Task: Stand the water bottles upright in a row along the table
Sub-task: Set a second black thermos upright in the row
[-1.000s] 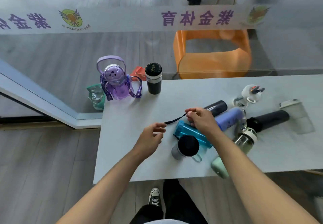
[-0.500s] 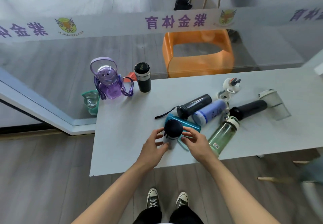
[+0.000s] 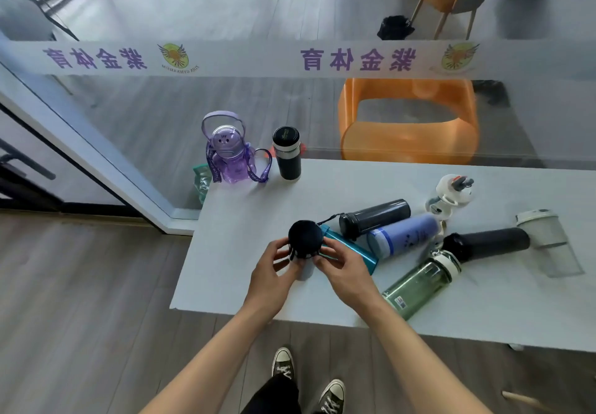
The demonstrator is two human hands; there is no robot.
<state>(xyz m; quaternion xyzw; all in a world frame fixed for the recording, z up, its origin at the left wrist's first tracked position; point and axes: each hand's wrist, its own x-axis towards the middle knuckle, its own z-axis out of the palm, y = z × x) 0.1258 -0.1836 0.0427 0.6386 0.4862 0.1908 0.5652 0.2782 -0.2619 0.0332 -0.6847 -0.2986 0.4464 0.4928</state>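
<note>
Both hands — left (image 3: 274,271), right (image 3: 343,268) — closed round black-capped bottle (image 3: 304,239); set it upright beside flask (image 3: 287,152), base flat.

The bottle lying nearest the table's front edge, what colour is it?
Transparent green bottle with a white collar; the head view shows it.

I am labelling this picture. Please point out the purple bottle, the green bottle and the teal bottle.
purple bottle (image 3: 229,162): head view, on its clear body, standing upright.
green bottle (image 3: 416,284): head view, on the middle of its lying body.
teal bottle (image 3: 346,245): head view, on its side, beside the right hand.
</note>
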